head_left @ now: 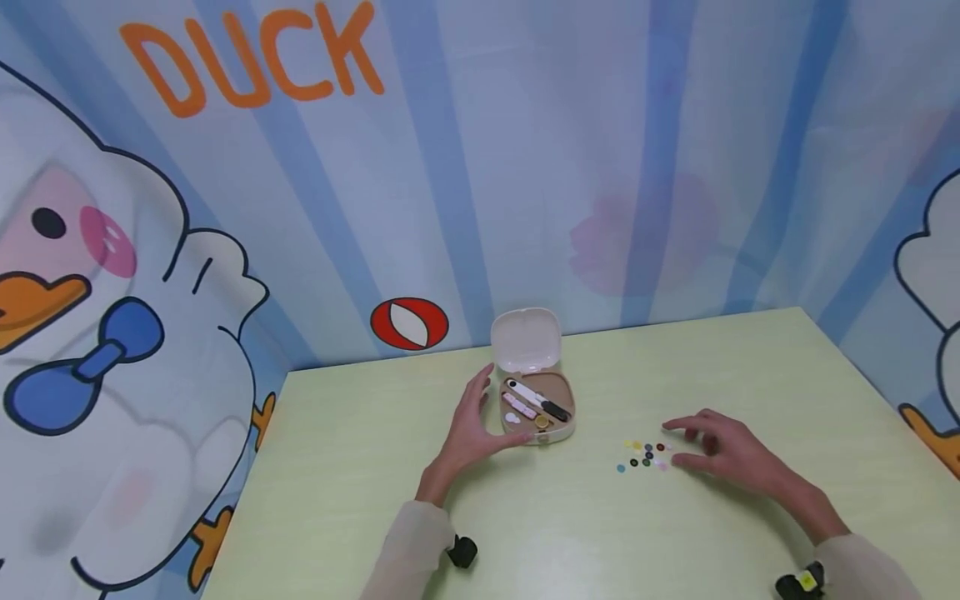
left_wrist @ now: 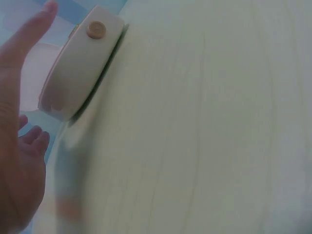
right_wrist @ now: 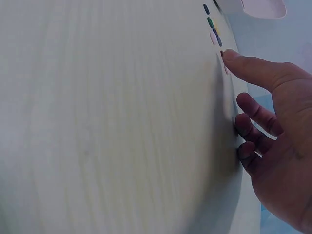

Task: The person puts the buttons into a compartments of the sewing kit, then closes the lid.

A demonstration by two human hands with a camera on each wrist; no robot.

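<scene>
A small box (head_left: pixel 498 423) with a beige tray stands on the table, its white lid (head_left: pixel 527 340) raised at the back. Inside lie a white-and-black pen-like tool (head_left: pixel 536 398), a pink stick-shaped item (head_left: pixel 519 406), a round gold piece (head_left: pixel 542 422) and a small white piece (head_left: pixel 512 417). My left hand (head_left: pixel 472 427) spreads around the box's left front corner, thumb along the front, fingers apart at the left side. Several small coloured buttons (head_left: pixel 648 456) lie scattered to the right. Beside them hovers my right hand (head_left: pixel 731 454), fingers loosely bent, holding nothing; its thumb is nearest the buttons.
The pale yellow table (head_left: pixel 600 533) ends at a blue striped cloth backdrop (head_left: pixel 517 167) printed with ducks, which also rises at both sides. A gold round stud (left_wrist: pixel 96 30) sits on the box's front wall. Dark wrist devices (head_left: pixel 462 552) sit at both sleeves.
</scene>
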